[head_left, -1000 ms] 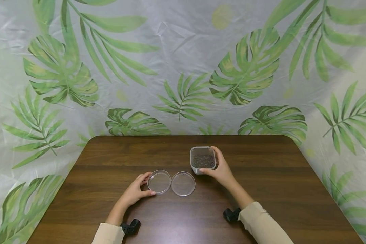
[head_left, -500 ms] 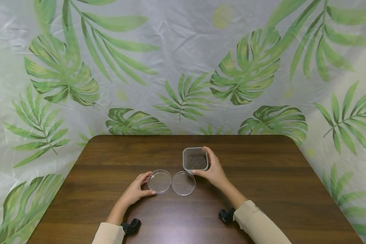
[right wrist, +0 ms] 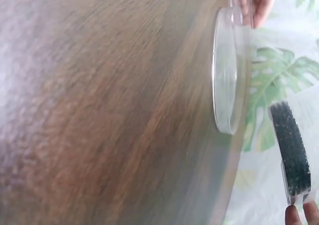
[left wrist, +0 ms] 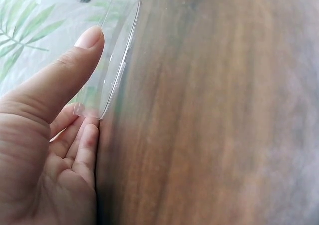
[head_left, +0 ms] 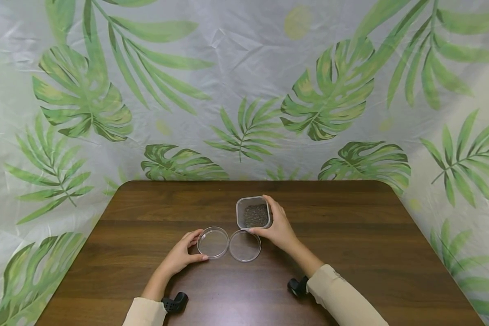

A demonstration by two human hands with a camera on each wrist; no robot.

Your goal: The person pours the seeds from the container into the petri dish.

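Observation:
My left hand (head_left: 179, 256) holds a clear petri dish half (head_left: 213, 243) by its left side, the thumb at the near rim and the fingers at the far rim. In the left wrist view the thumb (left wrist: 88, 38) lies against its clear wall. Right beside it is a second clear round dish half (head_left: 245, 246), flat on the table. My right hand (head_left: 279, 228) grips a squarish clear plastic tub (head_left: 241, 213) by its right side. Dark fine grains (right wrist: 291, 150), too small to name, fill its lower part. The tub is raised behind the second dish and overlaps its far rim.
Both dishes and hands are over a dark brown wooden table (head_left: 350, 235). Behind the table hangs a pale cloth (head_left: 252, 59) with green leaf prints. A black wrist camera (head_left: 175, 302) sits at the left wrist, another black camera (head_left: 297, 287) at the right.
My right hand has carried the tub leftward, from right of the second dish to behind it, turning it slightly. My left hand and both dishes stay in place.

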